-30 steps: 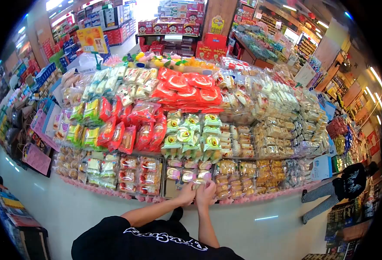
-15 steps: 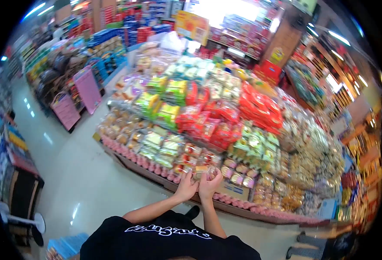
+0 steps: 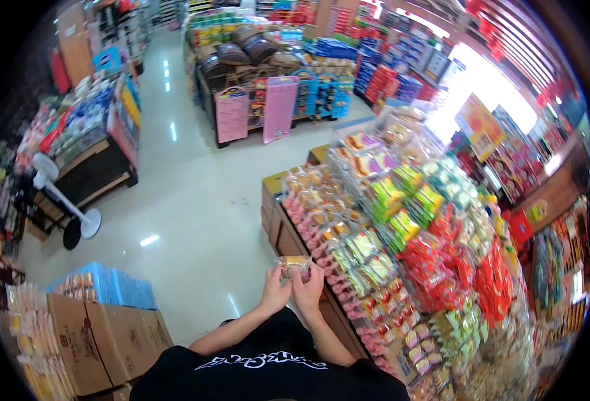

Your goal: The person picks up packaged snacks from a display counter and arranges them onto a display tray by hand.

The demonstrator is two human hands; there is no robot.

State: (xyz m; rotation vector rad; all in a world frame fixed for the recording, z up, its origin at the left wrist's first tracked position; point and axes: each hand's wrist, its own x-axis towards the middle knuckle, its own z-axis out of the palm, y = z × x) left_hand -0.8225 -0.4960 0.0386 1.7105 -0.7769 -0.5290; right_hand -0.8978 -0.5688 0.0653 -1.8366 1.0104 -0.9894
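Observation:
A small clear-wrapped packet of what looks like bread or cake [image 3: 295, 261] is held between both my hands, in front of my black shirt. My left hand [image 3: 277, 291] pinches its left lower edge, while the fingers of my right hand [image 3: 308, 286] close on the right lower part. Its label is too small to read. Just right of my hands runs the pink frilled edge of a display stand [image 3: 319, 252], heaped with wrapped baked goods. Packs in pale green wrappers [image 3: 364, 250] and packs with red labels [image 3: 390, 304] lie nearest on it.
Cardboard boxes [image 3: 111, 334] and a blue crate [image 3: 131, 289] stand at lower left. Beyond them is a white fan [image 3: 67, 194] by a goods table [image 3: 97, 174]. Tiled floor [image 3: 194, 207] stretches ahead to another display with pink boards [image 3: 280, 110].
My view has swung left, and the display stand now sits to my right. Both hands have moved off from above its goods, carrying the wrapped packet out over the floor beside its edge.

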